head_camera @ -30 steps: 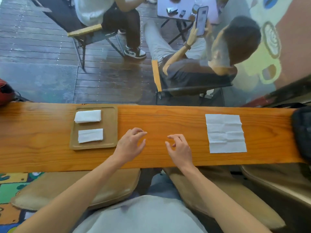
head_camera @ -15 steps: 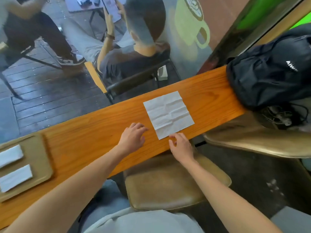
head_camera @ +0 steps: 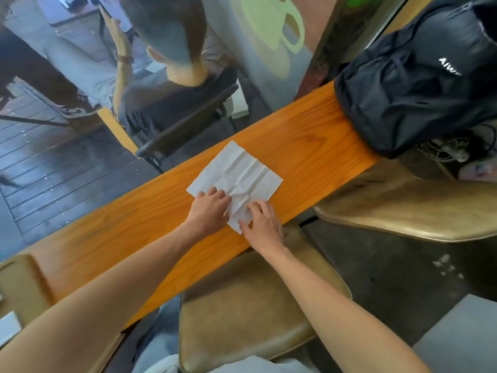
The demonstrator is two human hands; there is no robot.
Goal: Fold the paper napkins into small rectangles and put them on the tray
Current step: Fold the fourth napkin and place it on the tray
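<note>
An unfolded white paper napkin [head_camera: 243,168] lies creased on the orange wooden counter [head_camera: 309,141]. My left hand [head_camera: 209,211] presses with bent fingers on the napkin's near left edge. My right hand [head_camera: 262,222] covers the near corner, thumb along the edge. The paper bunches slightly between the two hands. The tan tray [head_camera: 16,281] shows only partly at the far left edge of the view. A bit of a folded napkin [head_camera: 8,325] lies on it.
A black backpack [head_camera: 414,76] sits on the counter's right end. Padded stools [head_camera: 242,305] stand below the counter's near edge. Beyond the glass, a person sits on a chair [head_camera: 185,127] on a wooden deck.
The view has swung right, so the tray slid to the left edge. Both hands went from the bare counter onto the napkin's near edge.
</note>
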